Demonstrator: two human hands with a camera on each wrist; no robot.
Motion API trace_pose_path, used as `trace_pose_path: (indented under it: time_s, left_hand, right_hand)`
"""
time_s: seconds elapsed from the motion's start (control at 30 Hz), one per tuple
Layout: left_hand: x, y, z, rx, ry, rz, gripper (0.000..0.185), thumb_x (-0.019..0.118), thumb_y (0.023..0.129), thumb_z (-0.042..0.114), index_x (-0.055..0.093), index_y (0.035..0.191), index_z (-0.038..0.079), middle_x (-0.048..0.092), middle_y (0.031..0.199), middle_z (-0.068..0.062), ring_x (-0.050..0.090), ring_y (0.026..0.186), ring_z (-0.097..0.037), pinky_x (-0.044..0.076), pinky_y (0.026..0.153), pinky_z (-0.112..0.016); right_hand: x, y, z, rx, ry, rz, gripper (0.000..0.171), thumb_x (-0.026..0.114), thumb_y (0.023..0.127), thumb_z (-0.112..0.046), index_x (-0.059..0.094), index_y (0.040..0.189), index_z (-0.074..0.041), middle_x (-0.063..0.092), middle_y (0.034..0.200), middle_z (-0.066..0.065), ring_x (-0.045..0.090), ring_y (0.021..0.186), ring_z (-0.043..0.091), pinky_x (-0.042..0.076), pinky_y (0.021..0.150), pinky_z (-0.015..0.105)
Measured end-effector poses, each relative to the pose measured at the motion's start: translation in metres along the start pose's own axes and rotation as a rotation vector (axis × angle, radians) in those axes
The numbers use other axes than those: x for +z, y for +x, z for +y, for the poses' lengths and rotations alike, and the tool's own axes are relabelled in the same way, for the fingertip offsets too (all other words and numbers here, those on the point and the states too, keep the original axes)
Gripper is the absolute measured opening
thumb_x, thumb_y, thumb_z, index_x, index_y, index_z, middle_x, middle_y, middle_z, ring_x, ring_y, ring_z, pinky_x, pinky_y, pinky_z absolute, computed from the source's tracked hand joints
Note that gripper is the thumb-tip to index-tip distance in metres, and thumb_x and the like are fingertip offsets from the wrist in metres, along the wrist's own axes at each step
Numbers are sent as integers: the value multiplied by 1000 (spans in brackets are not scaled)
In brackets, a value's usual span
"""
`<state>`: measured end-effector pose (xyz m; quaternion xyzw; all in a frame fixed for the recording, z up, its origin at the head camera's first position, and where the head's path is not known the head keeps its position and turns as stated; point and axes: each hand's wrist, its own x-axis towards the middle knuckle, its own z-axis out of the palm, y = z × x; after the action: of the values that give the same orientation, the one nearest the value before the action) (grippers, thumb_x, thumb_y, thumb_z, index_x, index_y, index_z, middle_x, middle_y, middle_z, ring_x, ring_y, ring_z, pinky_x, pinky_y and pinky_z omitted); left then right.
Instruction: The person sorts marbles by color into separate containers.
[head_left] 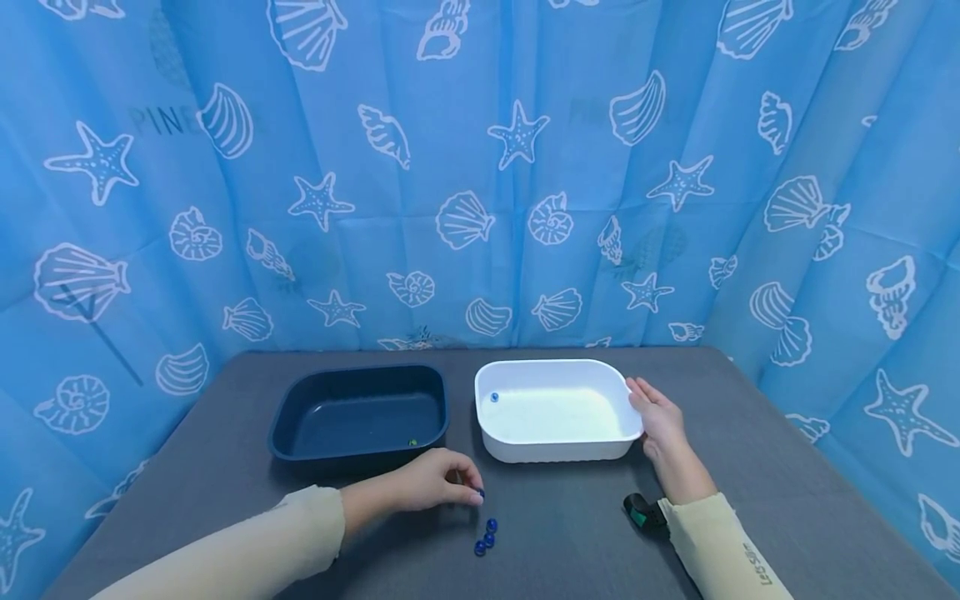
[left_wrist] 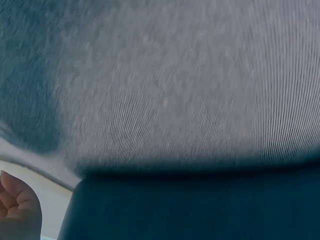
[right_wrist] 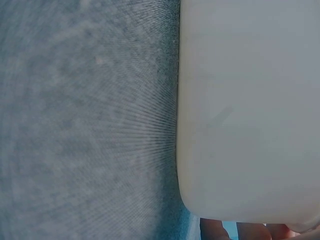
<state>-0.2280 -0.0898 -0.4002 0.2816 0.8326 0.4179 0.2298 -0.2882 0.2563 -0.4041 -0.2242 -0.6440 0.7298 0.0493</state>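
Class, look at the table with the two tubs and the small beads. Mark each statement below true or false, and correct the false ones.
1. The right hand rests against the right end of the white tub. True.
2. The white tub holds no beads. False: one blue bead lies near its back left corner.
3. The left hand pinches a blue bead at its fingertips. True.
4. The loose blue beads lie inside the dark blue tub. False: they lie on the grey table, in front of the tubs.
5. The dark blue tub stands to the right of the white tub. False: it stands to its left.
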Motion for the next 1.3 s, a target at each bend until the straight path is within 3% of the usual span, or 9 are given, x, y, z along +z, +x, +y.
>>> trace_pose_path:
  time_s: [0.4,0.8,1.0,1.3]
  left_hand:
    - [-10,4,16,49,13,45,10,68,92,18,69,98,10,62,85,3,54,80,-15,45,70,-25]
    - [-15,9,22,116,41,98,14,67,93,15,68,100,3,62,86,3,53,79,-14,46,69,-24]
    - [-17,15,25,131,86,160,9,68,92,17,70,97,11,60,84,5,52,78,-13,44,66,-24]
    - [-15,27,27,149,108,252,12,70,91,18,70,97,8,60,85,4,50,76,-14,43,63,-24]
  right_hand:
    - [0,0,0,0,-1,6,52,44,104,-13,27,153,-11,37,151,7,32,140,18,29,110,32]
    - [0,0,1,-7,1,6,52,44,104,-13,27,153,-11,37,151,6,32,140,17,28,110,31]
    - [1,11,6,-9,7,39,51,44,104,-12,30,153,-12,39,150,6,34,139,16,30,109,30]
    - [2,3,1,-8,3,27,52,44,104,-11,28,153,-10,38,151,7,33,139,19,29,110,33]
